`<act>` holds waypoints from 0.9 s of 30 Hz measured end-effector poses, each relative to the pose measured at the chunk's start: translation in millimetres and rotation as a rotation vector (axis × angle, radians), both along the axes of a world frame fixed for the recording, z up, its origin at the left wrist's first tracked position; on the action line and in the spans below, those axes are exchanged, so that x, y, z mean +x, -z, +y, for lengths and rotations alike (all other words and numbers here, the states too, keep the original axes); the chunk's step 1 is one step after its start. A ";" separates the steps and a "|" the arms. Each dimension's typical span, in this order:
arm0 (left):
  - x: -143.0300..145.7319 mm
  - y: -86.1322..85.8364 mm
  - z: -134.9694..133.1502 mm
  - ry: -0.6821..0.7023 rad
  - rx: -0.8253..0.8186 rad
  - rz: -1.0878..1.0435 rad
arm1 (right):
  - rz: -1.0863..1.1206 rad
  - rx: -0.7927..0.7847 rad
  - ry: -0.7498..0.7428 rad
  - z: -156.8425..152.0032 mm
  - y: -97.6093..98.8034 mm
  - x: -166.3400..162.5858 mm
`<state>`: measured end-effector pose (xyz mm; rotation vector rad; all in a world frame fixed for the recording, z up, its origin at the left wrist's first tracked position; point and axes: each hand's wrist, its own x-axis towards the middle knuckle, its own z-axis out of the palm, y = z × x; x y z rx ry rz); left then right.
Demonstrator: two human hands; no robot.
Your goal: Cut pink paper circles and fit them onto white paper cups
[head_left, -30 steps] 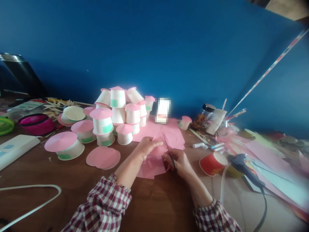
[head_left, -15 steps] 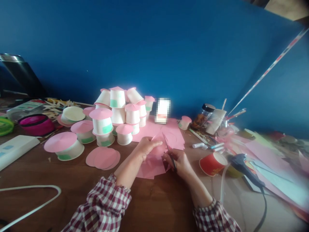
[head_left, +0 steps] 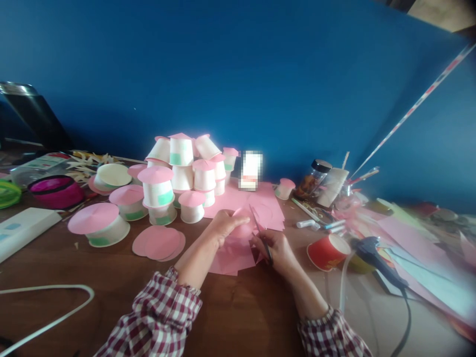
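Between thumb and fingers, my left hand (head_left: 225, 226) pinches a piece of pink paper (head_left: 243, 225). My right hand (head_left: 278, 250) grips a pair of scissors (head_left: 264, 240) by dark handles, the blades pointing up and away along the paper's right edge. Beneath both hands lie more pink paper sheets (head_left: 232, 258) on the brown table. Left of my left wrist rests an overlapping pile of cut pink paper circles (head_left: 159, 243). Behind it stand several white paper cups with pink cone tops, among them a near one (head_left: 158, 186); some are stacked.
A red paper cup (head_left: 329, 252) and a glue gun (head_left: 372, 253) with its cord lie to the right. Farther back are a dark-lidded jar (head_left: 316, 178) and pens. A white cable (head_left: 74, 287) curves at front left, below a white box (head_left: 28, 230). The blue wall (head_left: 238, 74) closes the back.
Almost nothing differs. Both hands keep their places with the paper and the scissors, and the cups and paper circles have not moved.
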<state>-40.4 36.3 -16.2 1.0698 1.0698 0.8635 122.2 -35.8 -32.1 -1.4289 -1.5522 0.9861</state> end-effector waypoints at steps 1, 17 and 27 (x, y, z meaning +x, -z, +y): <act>-0.5 -0.5 0.3 0.002 -0.004 0.004 | -0.005 0.002 -0.001 0.0 0.0 0.2; -6.9 -0.9 4.3 0.011 -0.011 0.061 | -0.092 0.047 -0.043 -0.5 -2.9 2.6; -8.0 2.2 7.1 -0.005 -0.022 0.052 | -0.031 0.026 0.046 1.2 4.3 2.7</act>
